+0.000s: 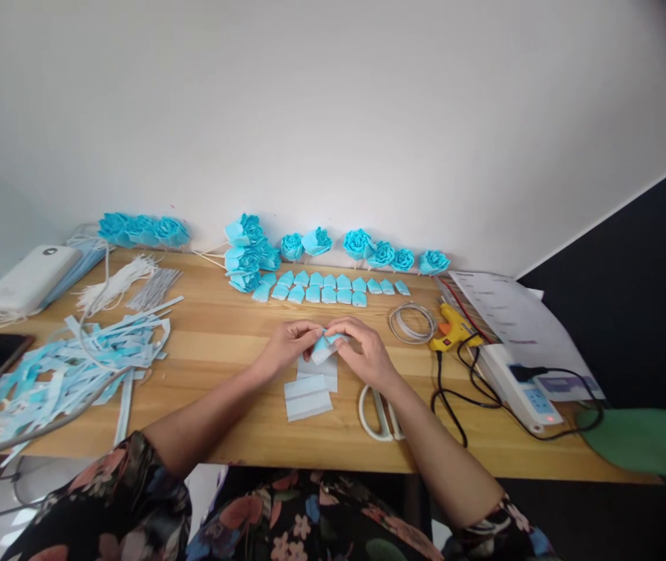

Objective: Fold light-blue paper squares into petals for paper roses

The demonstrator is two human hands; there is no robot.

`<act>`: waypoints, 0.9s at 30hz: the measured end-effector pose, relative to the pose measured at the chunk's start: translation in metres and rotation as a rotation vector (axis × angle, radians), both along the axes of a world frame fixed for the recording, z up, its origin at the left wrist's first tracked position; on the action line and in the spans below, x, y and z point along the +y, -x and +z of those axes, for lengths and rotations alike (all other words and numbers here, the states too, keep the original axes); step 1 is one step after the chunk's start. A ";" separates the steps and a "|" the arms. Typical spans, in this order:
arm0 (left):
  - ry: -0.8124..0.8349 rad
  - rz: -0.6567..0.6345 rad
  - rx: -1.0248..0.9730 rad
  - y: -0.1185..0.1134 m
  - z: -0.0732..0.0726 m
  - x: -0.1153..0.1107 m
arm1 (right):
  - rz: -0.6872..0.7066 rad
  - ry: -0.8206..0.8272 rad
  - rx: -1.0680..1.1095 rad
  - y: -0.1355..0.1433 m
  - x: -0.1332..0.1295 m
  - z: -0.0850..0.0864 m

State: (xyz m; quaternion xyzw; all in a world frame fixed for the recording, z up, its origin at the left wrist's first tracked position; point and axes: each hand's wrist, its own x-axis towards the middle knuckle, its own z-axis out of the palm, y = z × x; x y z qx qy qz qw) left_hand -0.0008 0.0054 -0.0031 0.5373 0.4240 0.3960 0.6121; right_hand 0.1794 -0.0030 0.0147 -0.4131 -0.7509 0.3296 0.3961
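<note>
At the near edge of the counter (pixel 209 343), beneath the right forearm, lie white-handled scissors (pixel 383 413), held by neither hand. Just beyond, two flat rectangles of pale-blue fabric remain unshaped: the front rectangle (pixel 308 397) shows a crease across it, and the rear rectangle (pixel 328 377) is partly hidden.

Over these, the left hand (pixel 287 347) and right hand (pixel 368 354) come together on one blue fabric piece (pixel 325 351), fingertips pinching its upper edge from both sides. It is folded at the top and looks only partly worked; the fingers hide its exact shape.

To the left sits a loose heap of blue strips (pixel 99 366), probably offcuts. To the right are a wire coil (pixel 413 323) and, beside it, a yellow glue gun (pixel 452 327) with its black cord trailing near a white power strip (pixel 519 389).

Beyond the hands, two rows of folded blue petals (pixel 329 294) appear finished as separate pieces but are not joined into any bloom. Farthest off, along the wall, blue fabric roses (pixel 357 243) look complete, with more in a stacked cluster (pixel 244 257) and a left-hand group (pixel 142 231).
</note>
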 end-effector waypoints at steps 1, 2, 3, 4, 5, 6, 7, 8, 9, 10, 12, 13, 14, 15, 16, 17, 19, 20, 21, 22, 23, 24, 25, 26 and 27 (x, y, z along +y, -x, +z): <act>-0.005 0.008 0.005 0.000 0.000 0.000 | 0.016 0.056 0.024 -0.001 -0.001 0.002; -0.012 0.016 0.011 0.001 0.001 0.000 | 0.023 0.110 0.053 -0.002 -0.001 0.003; -0.019 0.020 0.019 0.001 0.001 0.000 | 0.014 0.153 0.081 -0.003 -0.001 0.004; -0.026 0.022 0.026 0.001 0.001 0.000 | -0.009 0.179 0.100 -0.004 0.000 0.004; -0.032 0.021 0.032 0.001 0.001 0.000 | -0.039 0.192 0.102 -0.004 0.000 0.003; -0.036 0.021 0.034 0.001 0.001 0.000 | -0.067 0.201 0.088 -0.004 0.001 0.002; -0.037 0.020 0.034 0.002 0.000 0.000 | -0.086 0.208 0.064 -0.004 0.001 0.000; -0.035 0.019 0.032 0.002 0.000 0.000 | -0.097 0.214 0.039 -0.004 0.002 -0.002; -0.034 0.019 0.030 0.002 -0.001 0.000 | -0.098 0.220 0.018 -0.003 0.002 -0.004; -0.034 0.021 0.028 0.002 -0.001 0.001 | -0.092 0.225 0.002 -0.003 0.002 -0.005; -0.035 0.028 0.028 0.002 -0.001 0.000 | -0.074 0.226 -0.007 -0.002 0.002 -0.006; -0.036 0.032 0.027 0.002 -0.001 0.000 | -0.067 0.224 -0.007 -0.002 0.002 -0.007; -0.037 0.036 0.025 0.002 -0.001 0.000 | -0.061 0.223 -0.009 -0.002 0.002 -0.006; -0.037 0.039 0.023 0.001 0.000 -0.001 | -0.056 0.222 -0.012 -0.001 0.002 -0.006; -0.037 0.040 0.021 0.001 0.000 -0.001 | -0.054 0.222 -0.016 -0.001 0.001 -0.005; -0.037 0.040 0.018 0.001 0.000 -0.001 | -0.054 0.222 -0.020 -0.001 0.001 -0.005; -0.042 0.039 0.015 0.000 0.001 -0.002 | -0.052 0.225 -0.032 -0.001 0.001 -0.004; -0.045 0.038 0.014 0.000 0.000 -0.002 | -0.050 0.228 -0.037 0.000 0.001 -0.003; -0.049 0.035 0.015 0.000 0.000 -0.002 | -0.046 0.229 -0.042 0.000 0.001 -0.003; -0.055 0.033 0.016 0.000 0.000 -0.002 | -0.041 0.230 -0.046 0.000 0.000 -0.002; -0.061 0.029 0.019 0.000 -0.001 -0.001 | -0.032 0.230 -0.050 0.000 0.000 -0.002; -0.069 0.027 0.023 0.000 -0.001 -0.001 | -0.022 0.229 -0.057 0.000 0.000 -0.001; -0.079 0.027 0.028 0.000 -0.002 -0.001 | -0.011 0.227 -0.070 0.000 0.000 -0.001; -0.091 0.028 0.032 0.000 -0.002 -0.002 | -0.003 0.222 -0.089 0.000 -0.001 0.000; -0.104 0.032 0.036 0.000 -0.003 -0.002 | 0.001 0.209 -0.114 0.000 -0.001 0.000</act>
